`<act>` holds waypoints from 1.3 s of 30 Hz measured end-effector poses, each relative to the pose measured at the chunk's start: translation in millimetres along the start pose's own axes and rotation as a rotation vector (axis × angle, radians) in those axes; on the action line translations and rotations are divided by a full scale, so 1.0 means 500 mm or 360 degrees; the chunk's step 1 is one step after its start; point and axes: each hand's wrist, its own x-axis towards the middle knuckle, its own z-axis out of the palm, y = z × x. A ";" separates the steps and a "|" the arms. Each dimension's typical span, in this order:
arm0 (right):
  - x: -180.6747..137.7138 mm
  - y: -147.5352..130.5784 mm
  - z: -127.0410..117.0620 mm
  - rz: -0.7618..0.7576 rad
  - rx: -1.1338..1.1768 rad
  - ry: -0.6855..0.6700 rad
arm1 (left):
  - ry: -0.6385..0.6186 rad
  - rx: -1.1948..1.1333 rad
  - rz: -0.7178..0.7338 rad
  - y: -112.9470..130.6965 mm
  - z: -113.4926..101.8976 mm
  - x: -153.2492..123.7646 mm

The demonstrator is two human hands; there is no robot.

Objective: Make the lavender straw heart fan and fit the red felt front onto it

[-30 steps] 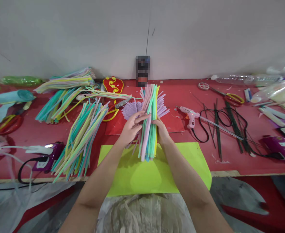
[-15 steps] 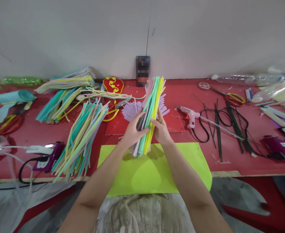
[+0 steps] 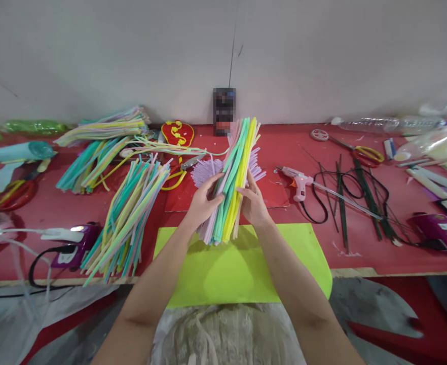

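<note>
Light was soft and muted, its source out of view.
The bundle of stems [image 3: 234,185] shadowed the green mat [image 3: 231,284] faintly; highlights glinted on the clear plastic [image 3: 434,144]; coarse pixels masked the dark upright object [image 3: 224,109]; wide-angle distortion stretched the softer edges.

The bundled stems [image 3: 230,194] look fuzzy and matt to us. Our red worktop [image 3: 278,139] is smooth with a faint sheen, its front edge [image 3: 355,272] bare, rough wood. The lime sheet [image 3: 223,279] is matt and even. We see smooth pink plastic on the glue gun [image 3: 300,183], glossy clear plastic in the bottle [image 3: 390,124], and a matt wall [image 3: 94,61].
</note>
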 end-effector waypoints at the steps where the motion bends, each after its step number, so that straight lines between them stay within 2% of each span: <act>1: 0.001 0.001 -0.001 -0.0002 0.0009 -0.0003 | 0.0000 0.0024 0.0007 0.001 -0.001 0.000; 7: 0.006 0.014 -0.008 -0.0080 -0.0097 -0.0026 | 0.0019 0.0466 0.0101 0.012 0.003 -0.006; 12: 0.010 0.024 -0.012 -0.0164 -0.0246 -0.0070 | 0.0101 0.0795 0.0018 0.013 0.015 -0.016; 18: 0.009 0.021 -0.016 -0.0081 -0.0187 -0.0003 | 0.0237 0.0673 0.0100 0.001 0.010 -0.013; 25: 0.009 0.020 -0.017 -0.0039 -0.0086 0.0024 | 0.0226 0.0547 0.0093 0.008 0.008 -0.010; 34: 0.006 0.017 -0.013 -0.0082 -0.0188 -0.0025 | 0.0193 0.0693 0.0206 0.006 0.022 -0.019; 39: 0.006 0.016 -0.009 -0.0111 -0.0208 -0.0001 | 0.0123 0.0675 0.0149 0.013 0.023 -0.019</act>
